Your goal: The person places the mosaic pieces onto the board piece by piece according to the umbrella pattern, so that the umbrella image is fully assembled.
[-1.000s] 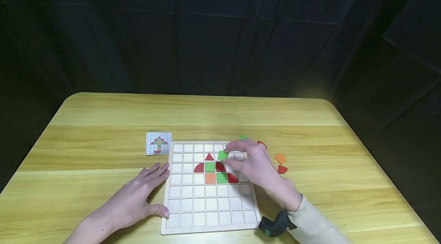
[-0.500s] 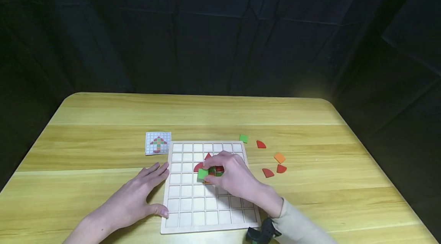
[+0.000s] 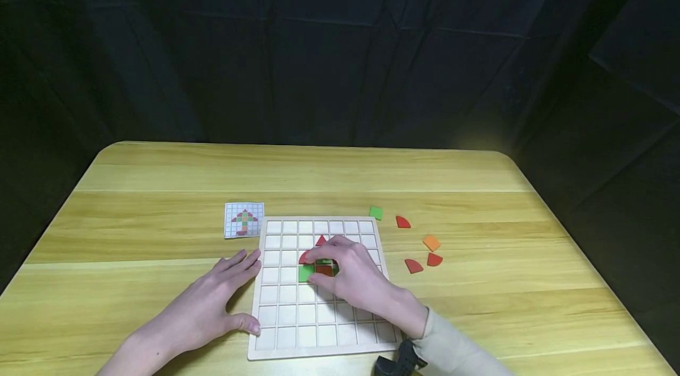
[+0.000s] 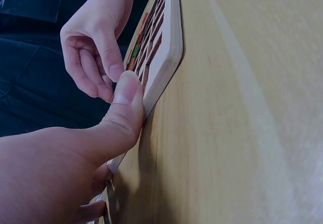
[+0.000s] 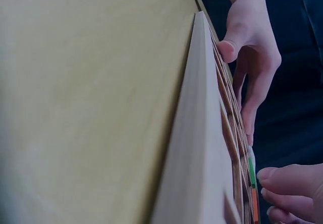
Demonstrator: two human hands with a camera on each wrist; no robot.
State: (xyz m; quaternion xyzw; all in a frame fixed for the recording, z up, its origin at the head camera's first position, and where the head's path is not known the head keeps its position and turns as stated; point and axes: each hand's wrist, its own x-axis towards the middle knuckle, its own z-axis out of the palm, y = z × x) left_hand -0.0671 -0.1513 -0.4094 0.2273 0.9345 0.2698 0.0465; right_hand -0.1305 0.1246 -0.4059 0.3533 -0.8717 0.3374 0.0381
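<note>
A white gridded board lies on the table with coloured tiles in its middle cells. My right hand pinches a green square tile between thumb and fingers, low at a cell left of an orange square tile. A red quarter-round tile sits just above it, and a red triangle tile higher up. Other tiles are partly hidden beneath the hand. Along the board's left edge rests my left hand, fingers extended; its thumb lies on the board's rim in the left wrist view.
A small pattern card lies beyond the left hand, by the board's upper left corner. Right of the board are a loose green square tile, an orange square tile and red quarter-round tiles. A dark curtain hangs behind the table.
My right hand has carried the green square tile left and toward me across the board, then down to the cell beside the orange tile. The left hand stays in place.
</note>
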